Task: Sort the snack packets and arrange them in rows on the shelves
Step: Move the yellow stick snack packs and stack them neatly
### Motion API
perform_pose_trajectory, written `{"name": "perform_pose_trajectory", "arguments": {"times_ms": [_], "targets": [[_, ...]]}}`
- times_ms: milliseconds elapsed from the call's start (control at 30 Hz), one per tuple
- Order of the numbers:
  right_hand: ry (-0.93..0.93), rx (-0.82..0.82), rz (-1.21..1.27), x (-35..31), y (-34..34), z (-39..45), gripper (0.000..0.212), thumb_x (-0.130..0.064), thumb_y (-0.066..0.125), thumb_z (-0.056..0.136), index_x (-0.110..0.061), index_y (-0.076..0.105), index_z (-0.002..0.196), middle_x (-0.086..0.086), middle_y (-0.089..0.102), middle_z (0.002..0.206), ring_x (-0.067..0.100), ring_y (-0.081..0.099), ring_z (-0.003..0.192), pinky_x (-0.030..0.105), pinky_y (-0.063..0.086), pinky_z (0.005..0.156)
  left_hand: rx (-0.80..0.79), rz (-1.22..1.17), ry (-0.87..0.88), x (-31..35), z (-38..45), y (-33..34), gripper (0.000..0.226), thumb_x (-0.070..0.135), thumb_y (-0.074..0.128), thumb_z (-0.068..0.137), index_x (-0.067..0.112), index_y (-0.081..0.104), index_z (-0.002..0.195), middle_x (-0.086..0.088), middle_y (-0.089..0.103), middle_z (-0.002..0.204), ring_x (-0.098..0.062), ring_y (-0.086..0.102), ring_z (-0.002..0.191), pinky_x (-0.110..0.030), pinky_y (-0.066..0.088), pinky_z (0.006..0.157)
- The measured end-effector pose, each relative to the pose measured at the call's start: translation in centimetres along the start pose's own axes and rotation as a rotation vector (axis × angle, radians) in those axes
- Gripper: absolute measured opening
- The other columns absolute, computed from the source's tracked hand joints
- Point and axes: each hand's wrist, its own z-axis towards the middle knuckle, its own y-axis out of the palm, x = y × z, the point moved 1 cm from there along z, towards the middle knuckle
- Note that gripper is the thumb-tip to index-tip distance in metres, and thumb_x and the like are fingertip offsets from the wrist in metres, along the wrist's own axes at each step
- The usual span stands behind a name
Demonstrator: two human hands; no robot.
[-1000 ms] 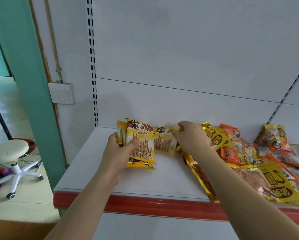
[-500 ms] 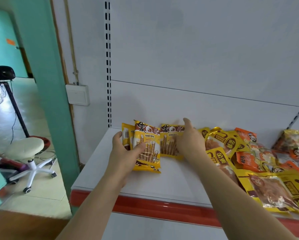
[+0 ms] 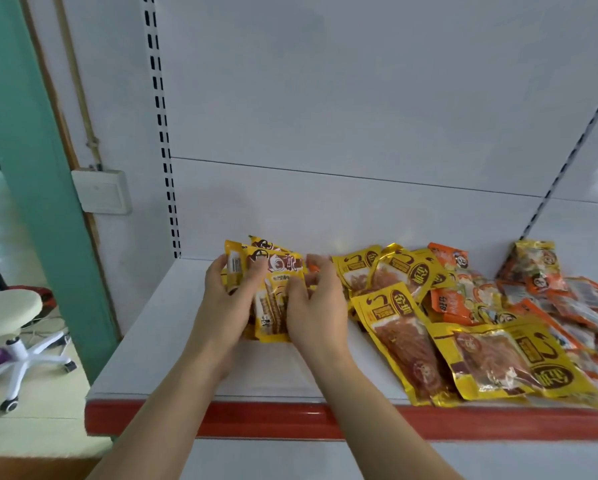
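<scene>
A small stack of yellow wafer-roll packets (image 3: 273,296) stands on the white shelf (image 3: 159,341) near its left end. My left hand (image 3: 226,303) grips the stack from the left, thumb over the front packet. My right hand (image 3: 316,310) grips the same stack from the right, fingers curled on its edge. To the right lies a loose heap of larger yellow jerky packets (image 3: 398,327) and orange packets (image 3: 453,303), overlapping and unsorted.
The shelf has a red front lip (image 3: 290,419) and a white back panel with slotted uprights (image 3: 162,133). A teal pillar (image 3: 31,150) and a wall switch (image 3: 102,192) stand to the left. A white swivel stool (image 3: 10,327) sits on the floor beyond.
My right hand has brought the separate wafer-roll packet left and joined it to the stack in my left hand. Both hands now hold the stack together.
</scene>
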Motion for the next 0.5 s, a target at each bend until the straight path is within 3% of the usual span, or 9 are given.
{"name": "perform_pose_trajectory", "arguments": {"times_ms": [100, 167, 300, 500], "targets": [[-0.034, 0.004, 0.046, 0.0, 0.5, -0.6, 0.027, -0.021, 0.053, 0.1, -0.024, 0.052, 0.127, -0.002, 0.057, 0.121, 0.009, 0.056, 0.108, 0.028, 0.049, 0.087, -0.022, 0.044, 0.014, -0.4, 0.0, 0.0, 0.076, 0.026, 0.082, 0.086, 0.04, 0.039, 0.146, 0.006, 0.074, 0.119, -0.018, 0.077, 0.098, -0.047, 0.062, 0.084], [-0.086, -0.032, 0.04, -0.1, 0.6, -0.7, 0.027, -0.019, 0.052, 0.1, -0.024, 0.054, 0.126, -0.004, 0.058, 0.124, 0.008, 0.056, 0.11, 0.029, 0.05, 0.09, 0.001, 0.014, -0.005, -0.4, 0.4, -0.3, 0.075, 0.015, 0.079, 0.088, 0.038, 0.04, 0.148, 0.002, 0.074, 0.12, -0.023, 0.077, 0.099, -0.051, 0.061, 0.087], [-0.191, -0.168, -0.104, 0.8, -0.5, -0.3, 0.03, -0.016, 0.048, 0.102, -0.019, 0.054, 0.131, -0.003, 0.062, 0.127, 0.016, 0.06, 0.113, 0.034, 0.051, 0.089, 0.057, -0.003, -0.007, -0.3, 1.1, -0.6, 0.07, 0.011, 0.079, 0.086, 0.041, 0.043, 0.138, -0.002, 0.074, 0.12, -0.029, 0.077, 0.098, -0.056, 0.061, 0.085], [-0.306, -0.133, -0.537, 1.7, -6.9, 2.6, 0.026, -0.019, 0.055, 0.099, -0.014, 0.066, 0.121, 0.004, 0.069, 0.113, 0.026, 0.061, 0.106, 0.035, 0.05, 0.082, 0.012, -0.024, -0.034, -0.4, 0.6, 1.5, 0.068, 0.011, 0.079, 0.087, 0.035, 0.045, 0.141, 0.002, 0.074, 0.116, -0.025, 0.078, 0.094, -0.055, 0.062, 0.084]]}}
